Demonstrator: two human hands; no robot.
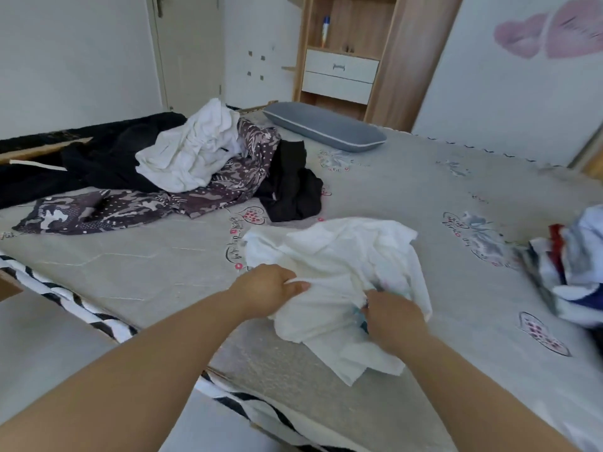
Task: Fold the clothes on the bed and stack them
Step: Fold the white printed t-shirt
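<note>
Both hands work on a crumpled white garment [336, 275] that lies on the near part of the bed [408, 190], close to the edge where the person stands, probably drawn there so it can be spread flat within easy reach. The left hand [267, 290] pinches a ridge of the cloth between curled fingers and thumb, and the right hand [390, 313] grips a bunched fold just beside it; the two grips sit close together, which reads as hunting for a hem or seam to pull the piece open, not as a fold under way. The rest of the laundry waits farther back on the left: a second white garment [192, 151] heaped on a purple patterned garment [137, 203], a black garment [290, 184] beside them, and more dark cloth [81, 164] behind. It looks unsorted, so the task seems early. At the right edge lies a blue, white and red bundle [574, 272]; the frame cuts it off, so whether it is a folded stack or another loose heap cannot be told. What kind of garment the hands hold is unclear, since it is too rumpled to show sleeves or a neckline; a bit of pale colour near the right fingers may be a print or label. A grey pillow [326, 128] rests at the far side, and a wooden cabinet [342, 66] stands beyond.
</note>
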